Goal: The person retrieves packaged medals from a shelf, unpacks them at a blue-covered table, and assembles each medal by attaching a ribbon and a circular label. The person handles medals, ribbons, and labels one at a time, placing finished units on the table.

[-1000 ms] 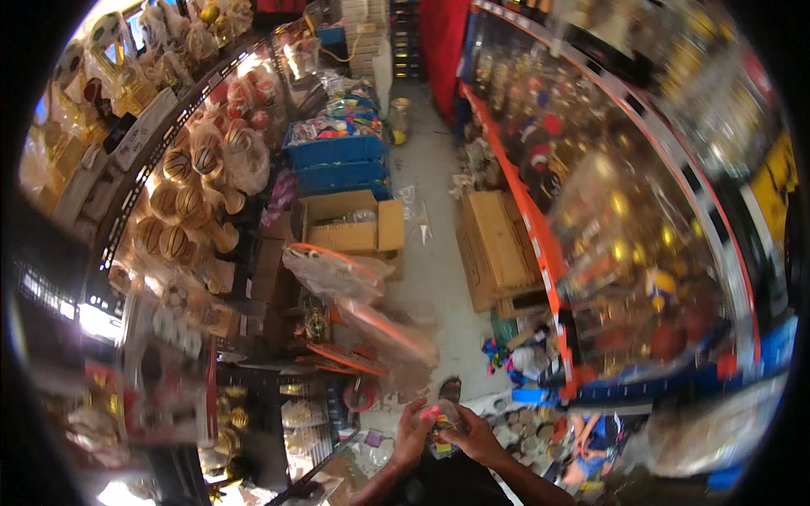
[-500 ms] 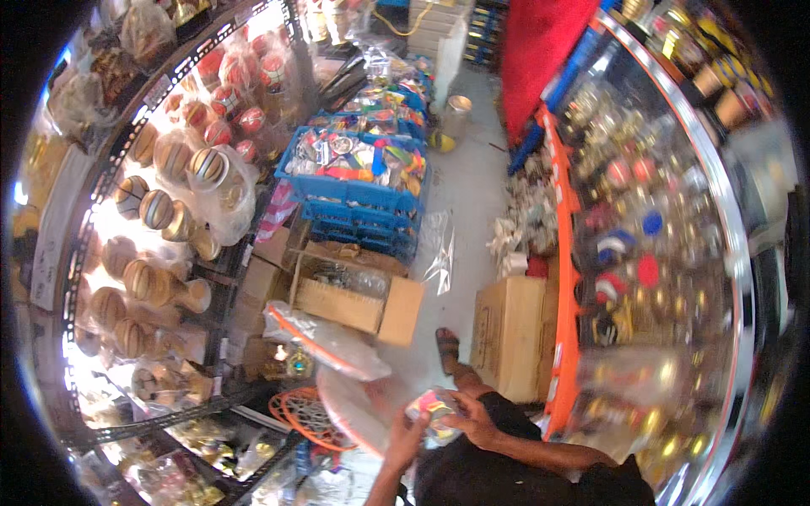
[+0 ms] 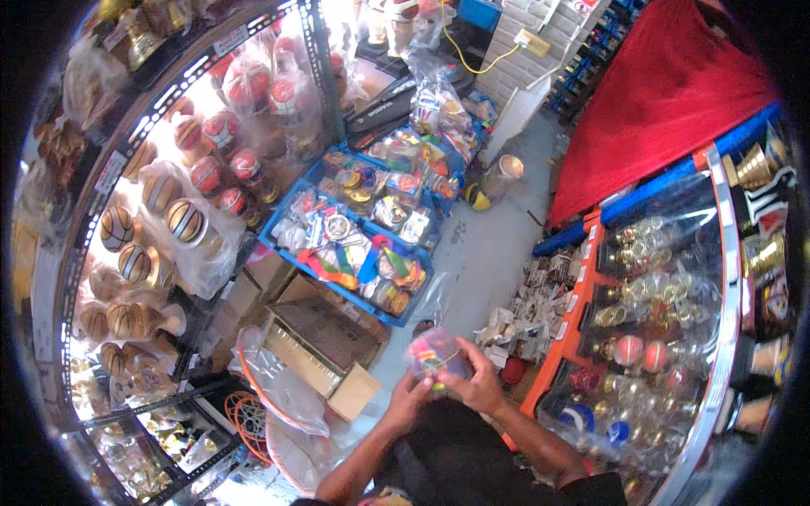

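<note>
Lower centre of frame: clear plastic bag of small colourful items (image 3: pixel 434 354), likely light, soft and crinkly, pinched closed-fingered at its sides by left hand (image 3: pixel 411 395) and right hand (image 3: pixel 481 384).

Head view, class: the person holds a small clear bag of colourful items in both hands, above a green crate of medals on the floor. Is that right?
Not quite. In the head view the crate of medals is blue, not green. The rest stands: left hand and right hand both hold the small clear bag of colourful items.
</note>
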The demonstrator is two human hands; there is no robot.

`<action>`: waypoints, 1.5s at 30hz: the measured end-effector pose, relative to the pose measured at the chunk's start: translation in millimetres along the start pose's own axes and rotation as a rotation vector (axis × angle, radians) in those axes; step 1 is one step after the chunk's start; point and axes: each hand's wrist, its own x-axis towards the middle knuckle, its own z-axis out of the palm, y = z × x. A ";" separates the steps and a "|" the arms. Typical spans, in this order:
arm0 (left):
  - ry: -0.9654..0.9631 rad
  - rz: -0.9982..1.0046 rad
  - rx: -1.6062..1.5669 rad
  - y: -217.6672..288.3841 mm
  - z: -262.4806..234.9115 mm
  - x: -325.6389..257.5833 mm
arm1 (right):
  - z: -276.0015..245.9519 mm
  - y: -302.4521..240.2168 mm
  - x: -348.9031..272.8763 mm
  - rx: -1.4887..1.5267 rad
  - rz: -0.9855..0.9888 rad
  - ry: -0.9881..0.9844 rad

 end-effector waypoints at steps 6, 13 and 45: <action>0.041 -0.031 0.255 51.9 61.2 125.9 | -89.7 0.3 103.3 0.232 0.119 0.033; 0.209 0.120 0.132 119.0 88.0 248.8 | -148.6 9.6 264.4 0.168 0.054 -0.217; 1.621 0.082 0.822 252.2 -13.8 508.9 | -157.6 76.4 742.8 0.890 0.978 -0.590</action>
